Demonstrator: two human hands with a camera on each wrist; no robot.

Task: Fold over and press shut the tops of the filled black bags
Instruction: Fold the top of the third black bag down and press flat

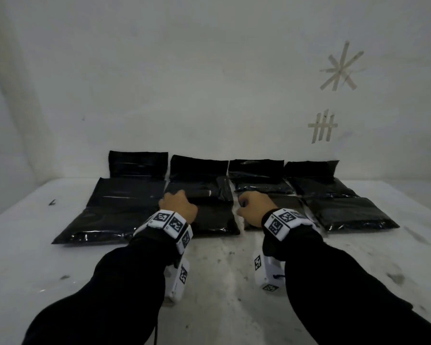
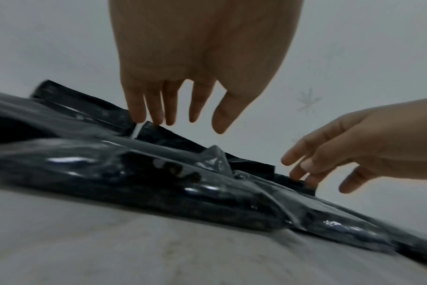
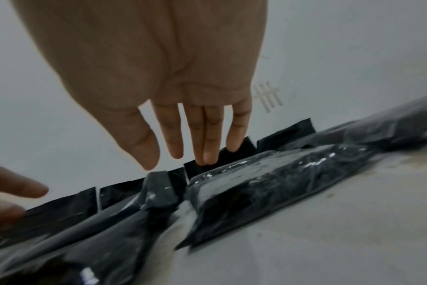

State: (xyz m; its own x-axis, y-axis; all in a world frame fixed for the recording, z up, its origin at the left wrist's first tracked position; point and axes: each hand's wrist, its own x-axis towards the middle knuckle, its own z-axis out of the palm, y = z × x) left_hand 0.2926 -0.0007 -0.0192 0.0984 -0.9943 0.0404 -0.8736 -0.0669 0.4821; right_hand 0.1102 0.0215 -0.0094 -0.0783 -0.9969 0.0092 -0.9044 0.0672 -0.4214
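Both hands are loose and holding nothing, left hand [image 1: 178, 204] over the second bag [image 1: 204, 207] and right hand [image 1: 255, 207] over the third bag [image 1: 281, 207] in the table row, so the slick flaps could easily spring back up if they're pressed unevenly.

I see four glossy black bags [image 1: 204, 195] with pale glints on a white counter [image 1: 222, 270] smudged with grey marks. The wall [image 1: 184, 70] is off-white, with beige tape strips [image 1: 341, 68] crossed in a star and a grid. My sleeves [image 1: 115, 290] are black; the wristbands [image 1: 169, 221] are white with black square patterns.
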